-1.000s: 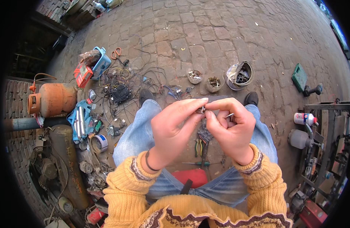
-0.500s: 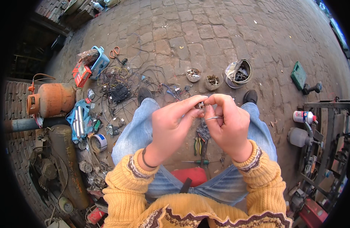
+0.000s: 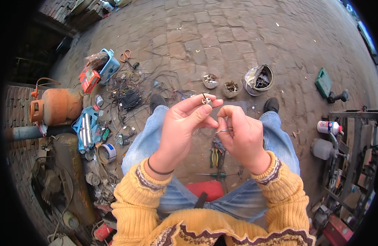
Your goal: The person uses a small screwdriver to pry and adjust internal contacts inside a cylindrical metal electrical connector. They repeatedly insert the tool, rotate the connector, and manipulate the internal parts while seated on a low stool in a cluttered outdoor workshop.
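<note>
A small metal part (image 3: 206, 101) is held up between the fingers and thumb of my left hand (image 3: 182, 125). My right hand (image 3: 240, 135), just to the right and slightly lower, is closed on a thin silver metal tool (image 3: 225, 130), whose exact kind I cannot make out. Below my hands, pliers with yellow-and-black handles (image 3: 214, 157) and a green-handled screwdriver (image 3: 215, 174) lie on the brick ground, near a red pad (image 3: 205, 189) between my legs.
Cups of small parts (image 3: 231, 88), a tin (image 3: 259, 80) and a green case (image 3: 322, 82) sit ahead. Left are tangled wires (image 3: 127, 94), a blue basket (image 3: 109, 67), an orange gas cylinder (image 3: 61, 106) and clutter. A metal rack (image 3: 353, 156) stands at right.
My left hand has lifted the small part up and slightly left, apart from my right fingers, which earlier met it. My right hand still holds the thin tool.
</note>
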`<action>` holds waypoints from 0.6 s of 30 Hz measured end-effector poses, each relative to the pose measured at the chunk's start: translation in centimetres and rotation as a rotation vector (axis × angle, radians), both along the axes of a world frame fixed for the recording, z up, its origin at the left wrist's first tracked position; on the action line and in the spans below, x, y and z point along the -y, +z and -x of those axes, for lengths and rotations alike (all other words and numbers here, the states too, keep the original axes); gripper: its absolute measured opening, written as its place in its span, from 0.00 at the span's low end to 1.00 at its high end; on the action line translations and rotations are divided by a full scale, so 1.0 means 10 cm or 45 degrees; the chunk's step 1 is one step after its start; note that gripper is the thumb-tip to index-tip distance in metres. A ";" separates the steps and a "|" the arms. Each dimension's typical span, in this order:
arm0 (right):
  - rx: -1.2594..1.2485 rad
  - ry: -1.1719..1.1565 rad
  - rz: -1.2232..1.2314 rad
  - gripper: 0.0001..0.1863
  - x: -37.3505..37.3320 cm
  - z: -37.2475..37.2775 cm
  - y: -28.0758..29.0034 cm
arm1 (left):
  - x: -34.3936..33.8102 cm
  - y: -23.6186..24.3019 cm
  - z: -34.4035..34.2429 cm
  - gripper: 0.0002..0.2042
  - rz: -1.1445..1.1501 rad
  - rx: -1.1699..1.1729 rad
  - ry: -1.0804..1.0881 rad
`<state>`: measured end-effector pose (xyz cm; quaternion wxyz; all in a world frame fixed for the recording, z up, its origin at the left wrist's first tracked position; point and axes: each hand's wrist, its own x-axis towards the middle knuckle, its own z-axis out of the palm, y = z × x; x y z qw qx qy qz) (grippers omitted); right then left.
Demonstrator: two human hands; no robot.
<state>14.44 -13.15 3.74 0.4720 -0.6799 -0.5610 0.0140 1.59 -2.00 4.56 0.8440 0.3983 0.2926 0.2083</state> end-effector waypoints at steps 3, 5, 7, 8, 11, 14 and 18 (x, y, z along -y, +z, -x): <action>-0.436 0.102 0.196 0.06 0.03 0.06 0.05 | -0.03 -0.07 0.01 0.12 0.065 0.009 0.015; -0.752 0.249 0.291 0.05 0.06 0.03 0.12 | -0.08 -0.10 0.01 0.13 0.079 0.022 0.057; -1.084 0.474 0.307 0.04 0.09 -0.03 0.20 | -0.17 -0.13 0.03 0.13 0.078 0.002 0.164; -1.095 0.443 0.311 0.03 0.10 -0.06 0.23 | -0.23 -0.13 0.04 0.13 0.081 0.007 0.203; -1.166 0.279 0.228 0.03 0.08 -0.18 0.25 | -0.28 -0.13 0.09 0.12 0.198 0.088 0.057; -0.882 0.080 0.220 0.09 0.01 -0.31 0.08 | -0.27 -0.11 0.11 0.13 0.190 0.125 -0.017; -0.980 0.355 0.484 0.14 0.08 -0.34 -0.39 | -0.26 -0.09 0.09 0.14 0.146 0.138 -0.036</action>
